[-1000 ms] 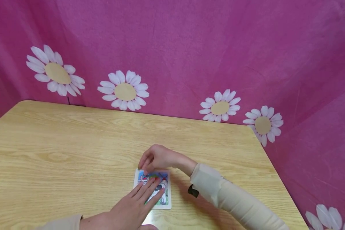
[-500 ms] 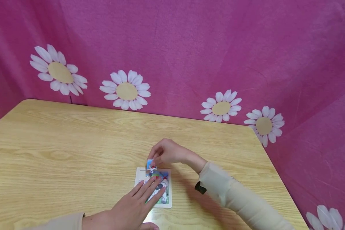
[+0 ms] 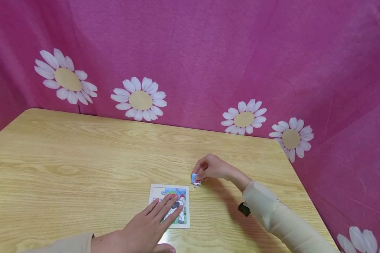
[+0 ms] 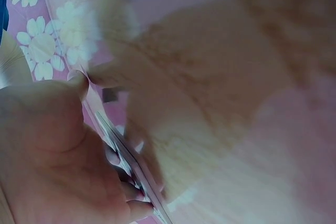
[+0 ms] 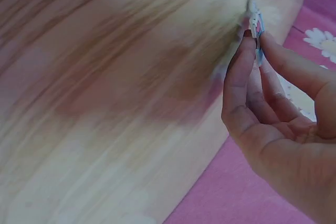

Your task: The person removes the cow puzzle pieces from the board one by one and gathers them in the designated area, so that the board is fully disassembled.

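Firmly, by appearance, your right hand (image 3: 210, 168) pinches a jigsaw piece (image 3: 195, 179) between thumb and fingertips, with no gap left beyond the thickness of the piece. The right wrist view shows it nearly edge-on, its long axis running out past your fingertips; in the head view that axis stands near upright, and a rounded tab (image 3: 195, 186) points down towards your side. Whether the piece touches the table cannot be told.

On position: the piece is just beside the far right corner of the puzzle board (image 3: 188, 212), apart from it. The bare corner (image 3: 158, 190) of that board is at its far left, so the filled far right part sits between the two. Your right hand alone has the piece; your left hand (image 3: 149, 223) is the nearer to the bare corner, fingers straight and laid across the picture, gripping nothing, tips just short of that corner.

On appearance: the piece is light blue along one side, with white, red and dark outlines on the rest. The board has a pale rim and carries part of a black-and-white cow and a red-roofed windmill, partly hidden by your fingers. Around it is the wood-grained table (image 3: 82, 158).
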The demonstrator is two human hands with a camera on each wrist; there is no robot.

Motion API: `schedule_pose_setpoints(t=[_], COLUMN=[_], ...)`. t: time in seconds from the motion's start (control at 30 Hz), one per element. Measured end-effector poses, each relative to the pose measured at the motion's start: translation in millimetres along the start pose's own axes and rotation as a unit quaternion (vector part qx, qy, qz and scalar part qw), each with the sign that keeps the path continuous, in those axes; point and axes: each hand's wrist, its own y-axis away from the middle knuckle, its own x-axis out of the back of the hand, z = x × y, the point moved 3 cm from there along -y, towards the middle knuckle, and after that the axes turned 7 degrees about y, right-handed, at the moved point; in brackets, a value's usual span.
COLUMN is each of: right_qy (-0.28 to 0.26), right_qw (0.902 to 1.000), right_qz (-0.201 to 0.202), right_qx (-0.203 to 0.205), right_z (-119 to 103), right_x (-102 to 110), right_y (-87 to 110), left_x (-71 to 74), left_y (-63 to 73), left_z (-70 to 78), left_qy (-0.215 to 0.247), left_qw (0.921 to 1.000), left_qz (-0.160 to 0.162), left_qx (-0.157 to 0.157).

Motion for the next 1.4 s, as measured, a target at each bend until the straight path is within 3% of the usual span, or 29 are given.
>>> schedule_pose_setpoints(t=[0.27,0.47,0.77,0.87,1.03,1.23,1.4], right_qy=[0.043,0.084,0.074,0.049,0.020,0.039,0.067], right_qw=[0.9986,0.9941,0.9915,0.9916,0.9922,0.9860,0.9837], right_qz=[0.032,0.057,0.064,0.055,0.020,-0.011,-0.011], right_qx=[0.001,0.037,0.086,0.107,0.121,0.162,0.167], right_z=[6.0,6.9,-2.9,-14.2,-32.8,-48.9,-56.5], right_x=[2.4,1.4,3.5,-0.6,-16.7,-37.9,-45.5], right_y=[0.9,0.6,7.0,9.5,8.5,1.7,-2.9], left_x=[-0.1,0.4,-1.4,-2.4,-1.4,-1.8,-3.3], left_y=[0.8,0.3,-0.1,-3.0,-8.5,-11.1,-11.0], left_z=[-0.7,-0.9,0.8,2.3,6.9,10.9,11.8], left_qy=[0.005,0.010,-0.028,-0.028,-0.018,-0.034,-0.037], left_qw=[0.9999,0.9997,0.9989,0.9987,0.9995,0.9989,0.9987], left_qz=[-0.015,-0.020,0.035,0.038,0.008,-0.002,-0.016], left_qx=[0.006,0.010,-0.010,-0.018,-0.024,-0.031,-0.030])
